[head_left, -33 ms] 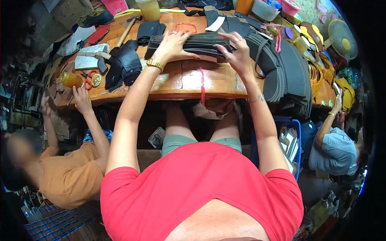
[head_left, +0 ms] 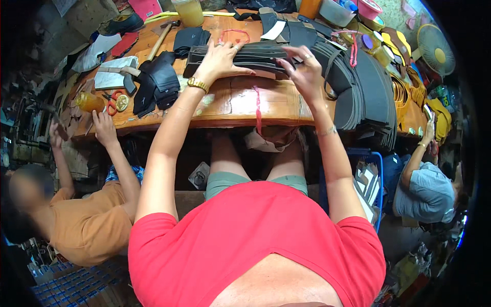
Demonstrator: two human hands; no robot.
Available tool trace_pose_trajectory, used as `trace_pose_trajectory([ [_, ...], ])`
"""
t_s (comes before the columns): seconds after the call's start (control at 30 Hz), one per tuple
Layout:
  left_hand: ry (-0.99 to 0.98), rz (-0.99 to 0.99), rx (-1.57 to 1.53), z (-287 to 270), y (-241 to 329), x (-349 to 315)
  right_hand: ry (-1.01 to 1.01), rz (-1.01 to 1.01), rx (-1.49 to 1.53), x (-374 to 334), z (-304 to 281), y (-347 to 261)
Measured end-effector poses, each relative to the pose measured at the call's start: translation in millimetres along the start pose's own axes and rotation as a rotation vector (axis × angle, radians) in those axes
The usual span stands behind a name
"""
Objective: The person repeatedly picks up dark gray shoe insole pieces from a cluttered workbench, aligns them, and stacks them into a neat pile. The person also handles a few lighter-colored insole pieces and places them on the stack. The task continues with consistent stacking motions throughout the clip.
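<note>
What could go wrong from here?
The dark stack under the left hand could slip out of line, as it looks loosely layered. The larger curved stack might slide off, since it reaches the front edge of the table. The amber jar could be knocked by the co-worker's hand near it.

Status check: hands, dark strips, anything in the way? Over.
Left hand spread across dark strips; right hand at their right end, contact unclear. Strips stacked on wooden table. Fanned dark sheets close on right.
</note>
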State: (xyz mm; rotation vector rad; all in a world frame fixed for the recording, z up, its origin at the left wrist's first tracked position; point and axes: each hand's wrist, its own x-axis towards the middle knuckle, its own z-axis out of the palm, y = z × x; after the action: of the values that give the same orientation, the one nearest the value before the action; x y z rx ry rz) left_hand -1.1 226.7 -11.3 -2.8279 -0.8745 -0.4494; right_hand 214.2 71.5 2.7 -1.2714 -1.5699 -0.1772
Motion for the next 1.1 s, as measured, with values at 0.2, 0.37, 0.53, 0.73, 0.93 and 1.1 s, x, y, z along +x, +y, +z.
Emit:
trace_pose_trajectory([
  [0.2, 0.077, 0.071, 0.051, 13, -10, 6, 0.061, 0.402, 0.442, -69, -23, -6],
  [0.37, 0.091, 0.122, 0.124, 37, -28, 25, 0.014, 0.565, 0.59, -101, -16, -11],
  [0.53, 0.02, 0.121, 0.116, 12, -7, 19, 0.034, 0.554, 0.644, -109, -24, -23],
  [0.73, 0.287, 0.162, 0.118, 4, 2, 2, 0.19, 0.826, 1.139, -102, -41, -32],
  [0.93, 0.393, 0.114, 0.072, -4, 19, -9, 0.201, 0.922, 1.459, -109, -44, -30],
  [1.1, 0.522, 0.153, -0.396, -22, 61, -28, 0.233, 1.014, 1.39, -112, -46, -41],
])
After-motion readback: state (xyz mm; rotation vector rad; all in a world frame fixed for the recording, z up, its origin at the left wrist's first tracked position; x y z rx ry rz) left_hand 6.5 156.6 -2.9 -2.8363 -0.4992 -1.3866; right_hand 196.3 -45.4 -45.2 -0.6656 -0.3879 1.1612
